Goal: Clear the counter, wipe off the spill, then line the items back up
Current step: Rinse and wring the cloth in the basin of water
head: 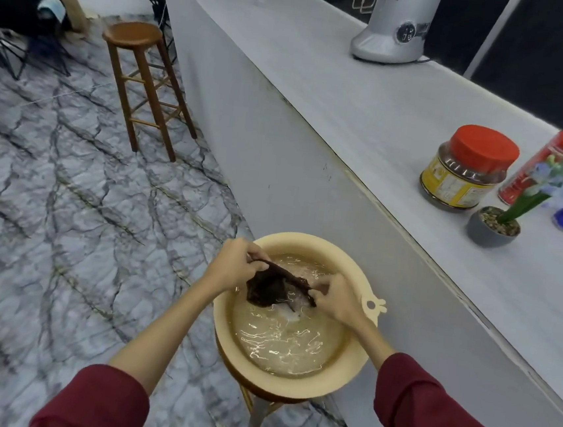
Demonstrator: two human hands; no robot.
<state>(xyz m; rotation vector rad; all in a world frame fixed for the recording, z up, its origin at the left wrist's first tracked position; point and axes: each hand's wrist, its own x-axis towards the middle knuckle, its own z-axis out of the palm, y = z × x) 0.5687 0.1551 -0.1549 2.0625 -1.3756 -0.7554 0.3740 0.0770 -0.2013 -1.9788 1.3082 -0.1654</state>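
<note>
Head view: I pinch the limp, sodden cloth (274,286) by opposite edges, left hand (235,265) at nine o'clock, right hand (335,303) at three.

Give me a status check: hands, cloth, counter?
Left hand and right hand both grip the dark cloth over the water basin. Jar, cans, potted plant on the counter.
</note>
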